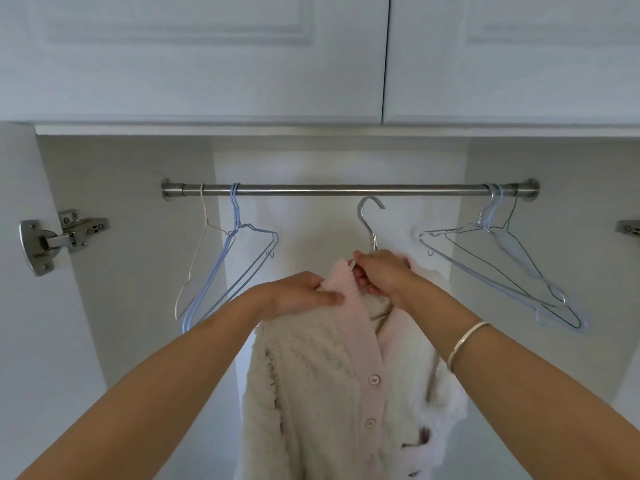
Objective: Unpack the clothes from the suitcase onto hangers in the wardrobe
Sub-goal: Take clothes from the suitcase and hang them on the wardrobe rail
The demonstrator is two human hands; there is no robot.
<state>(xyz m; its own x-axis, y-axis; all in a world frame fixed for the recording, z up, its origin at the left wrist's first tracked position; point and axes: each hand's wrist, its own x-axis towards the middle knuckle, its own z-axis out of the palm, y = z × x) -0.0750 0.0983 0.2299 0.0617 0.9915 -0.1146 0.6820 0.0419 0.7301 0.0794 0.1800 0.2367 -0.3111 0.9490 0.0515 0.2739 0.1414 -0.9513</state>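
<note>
A fluffy cream cardigan (311,382) with a pink ribbed button band hangs in front of me, draped on a silver metal hanger (367,223). The hanger's hook sits just below the steel wardrobe rail (346,189), apart from it. My left hand (298,294) grips the pink collar at the cardigan's left shoulder. My right hand (379,271) pinches the hanger's neck at the collar. The hanger's arms are hidden inside the cardigan.
Bare wire hangers hang at the rail's left end (225,268) and right end (502,265). Closed white cupboard doors (207,57) sit above the opening. A door hinge (52,239) is on the left wall. The rail's middle stretch is bare.
</note>
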